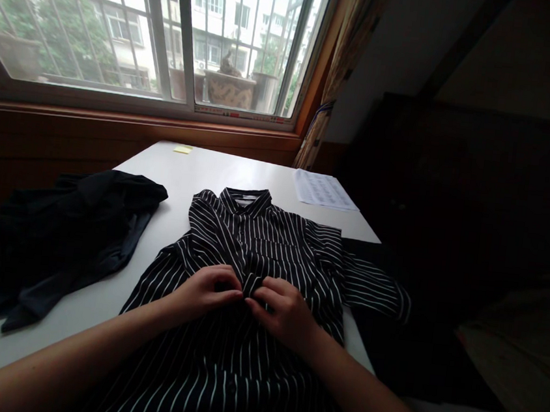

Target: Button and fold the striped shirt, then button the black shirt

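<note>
A black shirt with white stripes (pixel 280 252) lies front up on the white table, its collar pointing toward the window. My left hand (pixel 212 288) pinches the shirt's front near the middle, thumb and fingers closed on the cloth. Right beside it, my right hand (pixel 281 308) grips the other side of the same front opening, fingers curled over a raised fold. Any button between the fingertips is hidden. One sleeve folds across the chest on the left; the other sleeve (pixel 374 288) reaches out past the table's right edge.
Dark crumpled clothing (pixel 70 230) lies on the left of the white table (pixel 239 169). Printed papers (pixel 324 189) rest at the far right corner, and a yellow sticky note (pixel 182 149) at the back. Dark cloth (pixel 417 352) hangs at the right edge. A barred window (pixel 141 28) stands behind.
</note>
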The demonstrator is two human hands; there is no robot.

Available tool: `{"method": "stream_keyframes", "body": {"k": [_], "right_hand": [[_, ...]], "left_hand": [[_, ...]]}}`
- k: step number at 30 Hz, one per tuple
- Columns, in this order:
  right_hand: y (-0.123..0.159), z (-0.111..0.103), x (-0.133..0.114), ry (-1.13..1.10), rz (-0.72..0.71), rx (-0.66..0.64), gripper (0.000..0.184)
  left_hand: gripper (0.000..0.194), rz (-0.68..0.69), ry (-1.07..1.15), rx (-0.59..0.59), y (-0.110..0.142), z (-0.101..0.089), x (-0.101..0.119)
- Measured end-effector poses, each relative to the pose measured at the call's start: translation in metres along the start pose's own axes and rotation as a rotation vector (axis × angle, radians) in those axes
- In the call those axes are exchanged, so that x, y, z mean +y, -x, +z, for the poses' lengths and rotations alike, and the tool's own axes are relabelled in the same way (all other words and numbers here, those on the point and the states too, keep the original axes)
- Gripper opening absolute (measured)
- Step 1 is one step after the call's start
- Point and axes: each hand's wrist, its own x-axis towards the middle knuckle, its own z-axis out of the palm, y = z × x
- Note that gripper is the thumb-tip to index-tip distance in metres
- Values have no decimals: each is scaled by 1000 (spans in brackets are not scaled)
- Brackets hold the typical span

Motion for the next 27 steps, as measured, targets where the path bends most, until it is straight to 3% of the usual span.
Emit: {"method": "stream_keyframes", "body": {"k": [12, 19, 24, 27], "right_hand": [[-1, -6, 1, -322, 116, 1, 12], [-1, -8, -2, -418, 74, -77, 25], [-2, -13, -4, -539, 23, -103, 37], [-3, -18, -6, -562, 3, -54, 40]], "left_hand": [[19, 46, -53, 45, 4, 3, 0], [38, 81, -185, 70, 10, 14, -12], [19, 86, -194, 139, 9, 12, -9], [12, 38, -142, 170, 9, 8, -4]]}}
